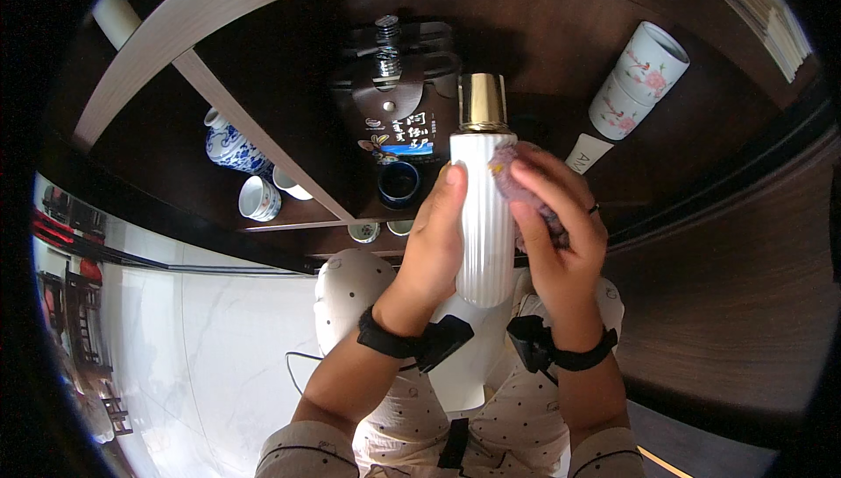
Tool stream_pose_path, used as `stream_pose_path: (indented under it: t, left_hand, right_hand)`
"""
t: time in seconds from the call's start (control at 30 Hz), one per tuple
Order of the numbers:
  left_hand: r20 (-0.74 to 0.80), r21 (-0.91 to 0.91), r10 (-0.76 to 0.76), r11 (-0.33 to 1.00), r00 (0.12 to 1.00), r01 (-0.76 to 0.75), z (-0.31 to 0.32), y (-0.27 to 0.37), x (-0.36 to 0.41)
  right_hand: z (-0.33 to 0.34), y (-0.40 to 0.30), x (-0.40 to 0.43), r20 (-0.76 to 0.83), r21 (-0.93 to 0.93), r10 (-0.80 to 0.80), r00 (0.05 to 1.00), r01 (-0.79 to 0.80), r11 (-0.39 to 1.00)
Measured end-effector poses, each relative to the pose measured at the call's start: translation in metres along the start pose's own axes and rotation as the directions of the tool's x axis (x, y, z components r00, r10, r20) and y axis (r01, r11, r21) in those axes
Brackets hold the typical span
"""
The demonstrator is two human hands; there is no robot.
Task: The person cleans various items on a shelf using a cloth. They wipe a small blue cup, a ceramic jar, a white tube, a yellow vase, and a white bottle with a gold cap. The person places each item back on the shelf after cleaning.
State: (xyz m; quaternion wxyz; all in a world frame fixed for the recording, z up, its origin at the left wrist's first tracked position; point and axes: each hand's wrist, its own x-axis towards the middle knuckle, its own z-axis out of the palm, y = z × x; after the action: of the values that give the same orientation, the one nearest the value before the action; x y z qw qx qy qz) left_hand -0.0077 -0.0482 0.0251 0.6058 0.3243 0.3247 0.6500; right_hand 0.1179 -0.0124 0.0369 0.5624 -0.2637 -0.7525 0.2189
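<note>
A white ribbed bottle (487, 228) with a shiny gold cap stands out in front of the dark shelf. My left hand (430, 238) grips its left side, thumb lying along the ribs. In my right hand (558, 215) is a bunched mauve cloth (509, 179), pressed against the bottle's upper right side. Part of the cloth is hidden under my fingers. Behind the bottle sits a dark brown leather-like case (394, 103) with a snap flap, coiled metal on top and a printed front. A dark blue cup (399, 183) rests just before it.
Left of a wooden divider (263, 136) are a blue-and-white porcelain vase (233, 146) and small cups (259, 199). To the right stand stacked floral cups (637, 80) and a white tube (589, 151) bearing writing. More cups (363, 231) sit at the lower edge, close to my knees.
</note>
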Motion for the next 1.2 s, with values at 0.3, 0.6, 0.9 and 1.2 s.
stream_pose_path:
  t: [0.3,0.6,0.9,1.2]
  left_hand:
    - [0.028,-0.352,0.097,0.933,0.995,-0.081,-0.006,0.008,0.010]
    - [0.055,-0.386,0.118,0.918,0.992,-0.087,-0.021,0.011,0.013]
    - [-0.028,-0.188,-0.036,0.982,0.999,0.030,-0.007,0.008,0.008]
    - [-0.029,-0.069,-0.005,0.998,1.000,0.003,0.004,0.000,0.003]
  right_hand:
    - [-0.001,-0.008,-0.005,0.218,0.117,-0.143,0.965,0.119,0.986]
    - [-0.024,0.000,-0.008,0.327,0.543,0.028,0.945,-0.212,0.813]
    - [-0.011,0.005,-0.002,-0.067,0.767,0.735,0.675,-0.436,0.470]
    - [0.004,0.000,-0.005,-0.164,0.591,0.554,0.816,-0.369,0.718]
